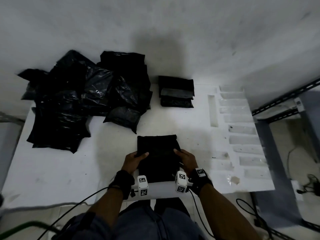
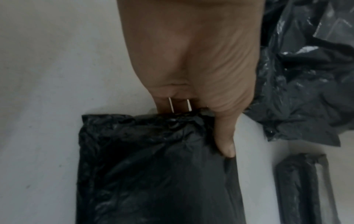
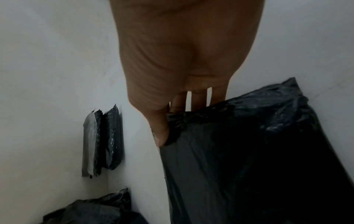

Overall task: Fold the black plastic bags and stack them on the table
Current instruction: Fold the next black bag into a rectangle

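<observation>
Two hands work one black bag point(image 1: 158, 158) at the near edge of the worktop point(image 1: 57, 168): my left hand point(image 1: 134, 161) and right hand point(image 1: 186, 160) each pinch a side edge, thumb on top, other fingers tucked beneath. The slick film may slide from either pinch and skew the fold. Carrying it to the folded stack point(image 1: 176, 91) by the far edge could spring it open or nudge the loose heap point(image 1: 83, 99) at the far left corner.

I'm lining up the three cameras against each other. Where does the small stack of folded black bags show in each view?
Head: the stack of folded bags lies on the table, upper centre-right, beyond both hands.
Left wrist: lower right edge, partly cut off.
Right wrist: left of centre, left of the thumb.
Shared landmark: the bag being folded, gripped by the left hand and the right hand, appears in all three.
</observation>
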